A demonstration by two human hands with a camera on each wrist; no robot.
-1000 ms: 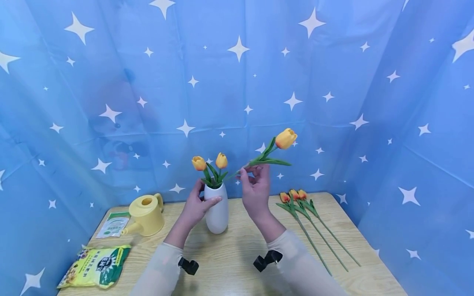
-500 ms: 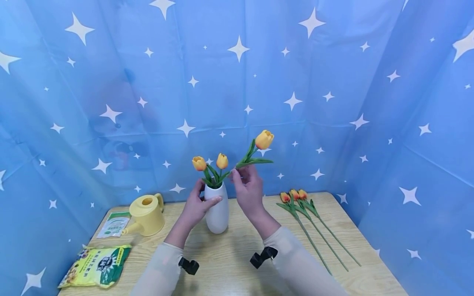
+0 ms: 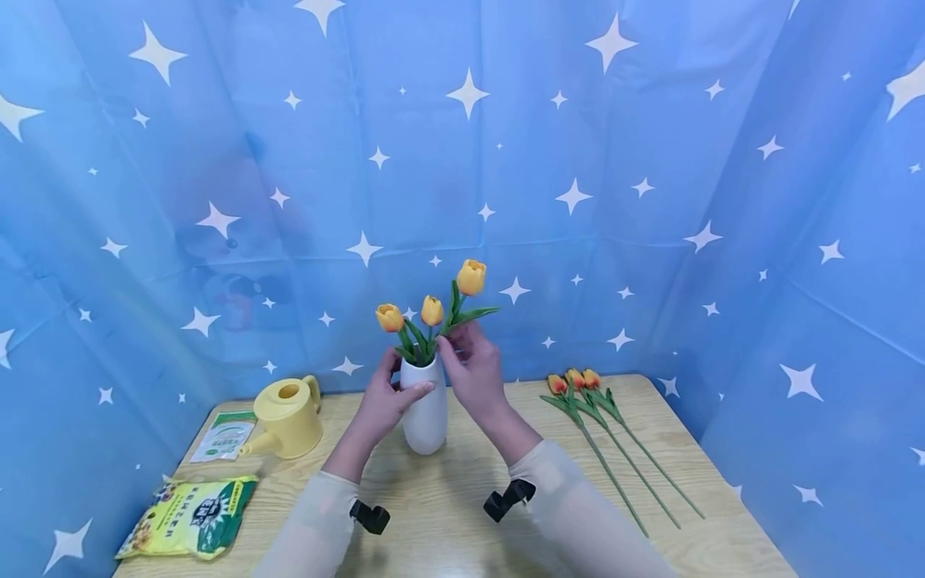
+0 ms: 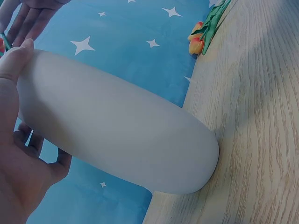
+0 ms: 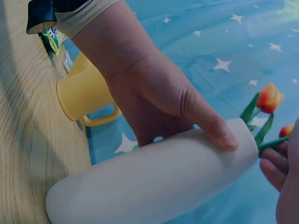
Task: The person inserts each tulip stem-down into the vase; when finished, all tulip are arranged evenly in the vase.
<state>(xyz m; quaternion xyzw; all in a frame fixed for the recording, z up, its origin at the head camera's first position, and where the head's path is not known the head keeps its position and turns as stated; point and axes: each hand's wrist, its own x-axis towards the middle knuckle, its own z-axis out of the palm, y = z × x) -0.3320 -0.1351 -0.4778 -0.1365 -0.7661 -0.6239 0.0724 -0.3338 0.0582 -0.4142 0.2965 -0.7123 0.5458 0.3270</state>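
A white vase (image 3: 425, 413) stands upright on the table, and my left hand (image 3: 381, 397) grips it near the top from the left. Two yellow-orange tulips, a left one (image 3: 389, 318) and a right one (image 3: 432, 311), stand in it with green leaves. My right hand (image 3: 473, 371) pinches the stem of a third tulip (image 3: 471, 277) right beside the vase mouth. That flower leans to the right, higher than the other two. In the right wrist view, its green stem (image 5: 274, 143) runs to the vase rim between the fingers. Whether the stem's end is inside the vase is hidden.
On the wooden table (image 3: 433, 530), several orange-red tulips (image 3: 605, 437) lie at the right. A yellow watering can (image 3: 289, 417) stands at the left, beside a white-green packet (image 3: 222, 437). A yellow-green bag (image 3: 189, 518) lies at the front left. A blue star-printed curtain (image 3: 462, 177) hangs behind.
My right hand has moved left and brought the third tulip to the vase mouth, the flower turning more upright. The left hand keeps its grip on the vase.
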